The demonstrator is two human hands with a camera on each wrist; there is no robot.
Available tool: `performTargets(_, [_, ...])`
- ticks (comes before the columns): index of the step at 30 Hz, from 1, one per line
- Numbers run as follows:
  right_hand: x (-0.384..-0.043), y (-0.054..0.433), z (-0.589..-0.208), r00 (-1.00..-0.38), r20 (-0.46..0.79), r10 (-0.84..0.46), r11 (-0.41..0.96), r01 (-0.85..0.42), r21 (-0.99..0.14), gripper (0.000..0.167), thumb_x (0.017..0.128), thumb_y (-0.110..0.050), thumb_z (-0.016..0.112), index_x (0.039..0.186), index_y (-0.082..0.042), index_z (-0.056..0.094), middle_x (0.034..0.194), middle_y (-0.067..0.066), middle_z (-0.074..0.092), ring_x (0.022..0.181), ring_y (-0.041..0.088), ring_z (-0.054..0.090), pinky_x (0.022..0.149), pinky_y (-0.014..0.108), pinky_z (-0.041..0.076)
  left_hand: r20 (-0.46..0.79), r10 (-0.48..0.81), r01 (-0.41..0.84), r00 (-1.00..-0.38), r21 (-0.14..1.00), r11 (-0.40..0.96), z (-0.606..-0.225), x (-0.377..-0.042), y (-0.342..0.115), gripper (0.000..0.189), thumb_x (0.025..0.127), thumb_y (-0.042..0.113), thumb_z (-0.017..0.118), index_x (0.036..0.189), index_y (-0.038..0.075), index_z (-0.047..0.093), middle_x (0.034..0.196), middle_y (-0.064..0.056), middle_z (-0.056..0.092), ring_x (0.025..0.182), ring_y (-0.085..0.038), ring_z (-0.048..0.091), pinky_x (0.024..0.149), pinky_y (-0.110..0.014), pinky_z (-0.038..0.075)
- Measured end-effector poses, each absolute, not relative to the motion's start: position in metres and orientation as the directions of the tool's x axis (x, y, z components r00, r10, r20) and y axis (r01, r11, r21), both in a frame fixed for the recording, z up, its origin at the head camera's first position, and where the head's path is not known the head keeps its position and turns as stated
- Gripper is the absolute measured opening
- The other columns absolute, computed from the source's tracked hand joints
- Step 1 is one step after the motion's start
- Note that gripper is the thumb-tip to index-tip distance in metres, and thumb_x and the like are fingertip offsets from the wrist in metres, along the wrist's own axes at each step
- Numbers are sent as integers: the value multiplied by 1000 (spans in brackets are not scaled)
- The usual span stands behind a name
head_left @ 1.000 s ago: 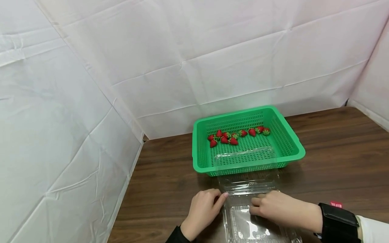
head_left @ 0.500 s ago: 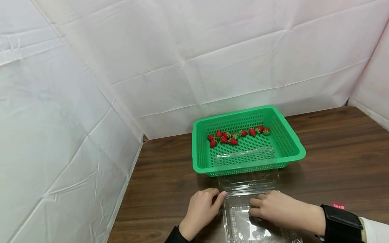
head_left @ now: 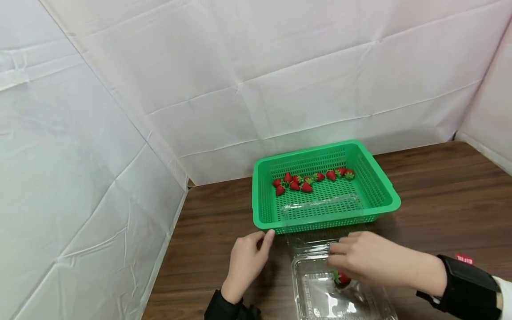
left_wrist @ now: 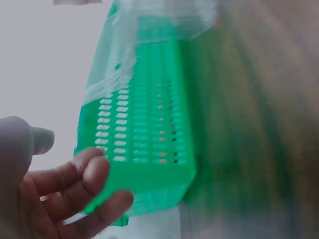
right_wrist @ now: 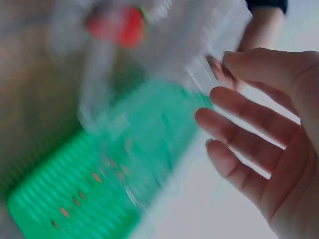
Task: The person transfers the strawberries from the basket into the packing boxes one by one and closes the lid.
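A strawberry (head_left: 342, 278) lies in the base of a clear plastic clamshell box (head_left: 316, 306), partly covered by my right hand in the head view. My right hand (head_left: 366, 258) hovers over the box near the hinge; in the right wrist view its fingers (right_wrist: 249, 107) are spread and hold nothing. The box's lid (head_left: 298, 242) is folded back, leaning over the front rim of a green basket (head_left: 390, 202). My left hand (head_left: 246, 260) is left of the box at the basket's front left corner, fingers (left_wrist: 89, 184) loosely bent, holding nothing.
Several strawberries (head_left: 306, 187) lie toward the back of the green basket. Under everything is a dark wooden table (head_left: 448, 191), with white cloth walls (head_left: 304, 75) behind and on the left. A small red tag (head_left: 464, 258) shows beside the right wrist's black strap (head_left: 460, 284).
My right hand has lifted from inside the box and shifted slightly right, uncovering the strawberry it let go. My left hand has left the box's edge and moved left and forward toward the basket.
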State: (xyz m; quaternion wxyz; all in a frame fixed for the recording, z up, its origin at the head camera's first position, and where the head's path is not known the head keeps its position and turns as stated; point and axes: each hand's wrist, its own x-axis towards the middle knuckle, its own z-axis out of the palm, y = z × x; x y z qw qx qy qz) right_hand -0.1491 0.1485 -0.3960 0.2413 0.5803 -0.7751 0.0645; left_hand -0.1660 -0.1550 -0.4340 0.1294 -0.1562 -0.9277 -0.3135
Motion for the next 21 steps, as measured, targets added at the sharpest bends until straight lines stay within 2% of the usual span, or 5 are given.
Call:
performTargets(6, [-181,165,-343,-249,551,-797,354,-931,91,11,95,-23,68,104,-18,73,95,-11,69,81,3,66,68,20,55,319,46,247,-947,627,738,-425,-176,-163,55,105,54,43,71,18,67,54,11,50,44,-8,41,48,-24,29])
performTargets(10, [-212,182,-308,-315,627,-713,447,-892,60,36,107,-41,49,105,-15,73,112,-1,67,84,9,68,65,25,56,311,23,220,-950,616,757,-427,-185,-164,53,105,54,45,83,10,65,57,6,51,45,-10,40,47,-26,27])
performTargets(14, [-242,197,-285,-446,639,-627,575,-818,-7,14,97,-24,71,108,-15,72,125,7,61,82,14,67,65,32,54,239,32,194,-971,698,690,-433,-194,-163,62,104,56,47,132,2,56,63,3,53,46,-11,41,47,-26,28])
performTargets(16, [-259,202,-283,-545,600,-585,634,-769,-80,22,91,-11,76,112,-14,71,126,8,60,87,17,66,72,35,54,212,40,188,-976,745,640,-437,-196,-163,70,104,55,48,151,3,40,63,3,52,45,-11,38,47,-26,27])
performTargets(21, [-308,212,-304,-733,459,-502,745,-636,-201,22,96,-8,70,117,-10,68,122,12,61,96,26,62,83,41,50,212,72,215,-975,798,563,-448,-200,-157,70,105,49,49,157,5,30,57,2,42,42,-8,29,45,-25,25])
